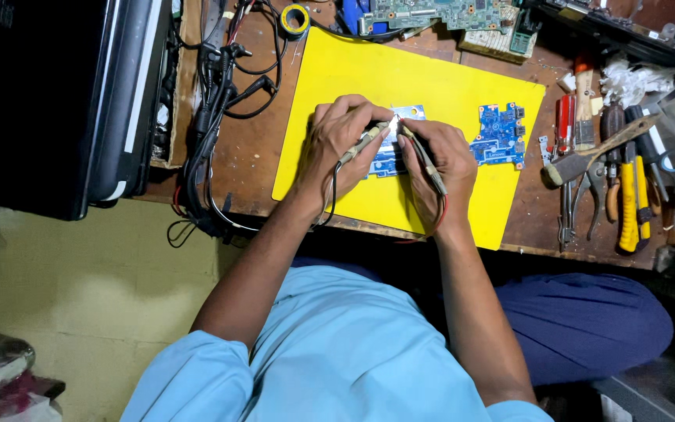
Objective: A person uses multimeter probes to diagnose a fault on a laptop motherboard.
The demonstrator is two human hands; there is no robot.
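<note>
A blue circuit board (388, 156) lay on a yellow mat (353, 78) on the table (255, 148). The left hand (337, 141) gripped one thin probe (365, 141), the right hand (439, 160) another probe (429, 162), their tips meeting over the board. A second blue board (499, 134) lay near, pliers (594, 199) farther right.

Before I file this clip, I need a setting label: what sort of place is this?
Probably an electronics repair bench: both hands press test probes to a blue circuit board on a yellow mat, with pliers and screwdrivers beside it.
</note>
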